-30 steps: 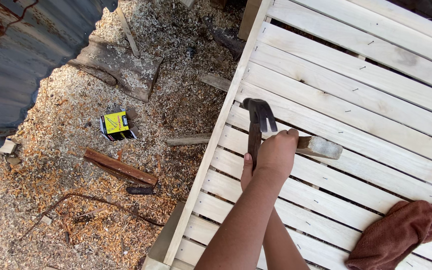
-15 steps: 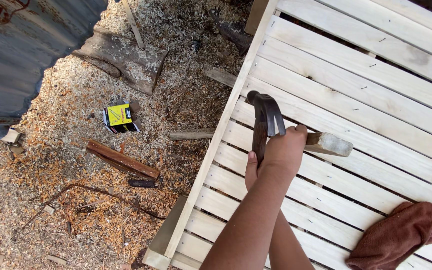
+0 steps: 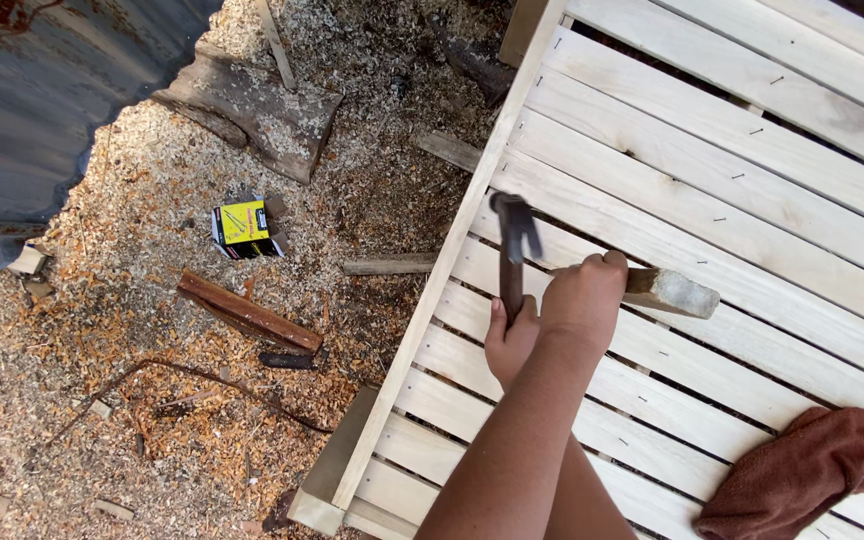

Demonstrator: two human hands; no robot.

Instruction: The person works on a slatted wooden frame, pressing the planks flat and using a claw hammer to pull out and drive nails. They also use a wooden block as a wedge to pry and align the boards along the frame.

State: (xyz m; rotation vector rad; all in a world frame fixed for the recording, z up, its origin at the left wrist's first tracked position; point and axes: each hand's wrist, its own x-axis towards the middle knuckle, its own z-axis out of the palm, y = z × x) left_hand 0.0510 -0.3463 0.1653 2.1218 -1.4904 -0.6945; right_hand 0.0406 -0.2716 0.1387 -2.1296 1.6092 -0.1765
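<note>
1. The right hand [image 3: 580,300] sits at the centre of the frame, its fingers wrapped tight around a hammer [image 3: 592,270]. The wooden handle end sticks out to the right of the fist, and the dark metal head, blurred, stands up to the left of it.
2. The left hand [image 3: 509,340] lies just below and left of the right one, partly hidden behind the right forearm. Its fingers rest on a slat beside the hammer's head; I cannot tell whether they pinch anything.
3. Both hands are over a pale slatted wooden frame [image 3: 752,150] that fills the right half of the picture, with small nails showing along its slats.
4. A reddish-brown cloth [image 3: 802,475] lies crumpled on the slats at the lower right.
5. Left of the frame, the ground [image 3: 102,400] is covered in sawdust and shavings. A small yellow and black box [image 3: 244,228] lies there, with a reddish wooden offcut [image 3: 247,315] below it.
6. Corrugated metal sheeting [image 3: 22,130] fills the upper left corner.
</note>
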